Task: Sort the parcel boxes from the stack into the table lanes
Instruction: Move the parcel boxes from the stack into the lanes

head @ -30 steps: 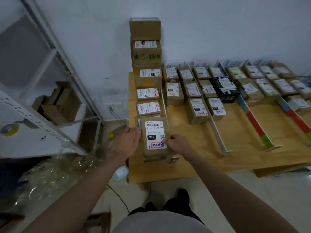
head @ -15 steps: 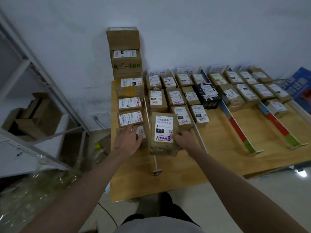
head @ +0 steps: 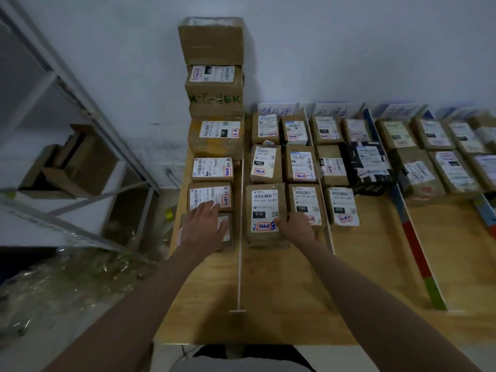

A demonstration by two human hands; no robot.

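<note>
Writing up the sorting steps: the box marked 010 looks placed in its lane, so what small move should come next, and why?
Probably let go with the right hand. The 010 box already sits flat on the table, right of the white divider and in line with the 150 box. The left hand already rests on the next box of the left column.

Wooden table (head: 268, 304), white divider strip (head: 239, 237) running toward near edge. Right hand (head: 296, 228) holds "010" parcel box (head: 264, 214) by its right side, box right of strip. Left hand (head: 204, 228) lies flat over nearest box (head: 226, 229) of left-edge row. Tall box stack (head: 214, 84) at far left corner.
</note>
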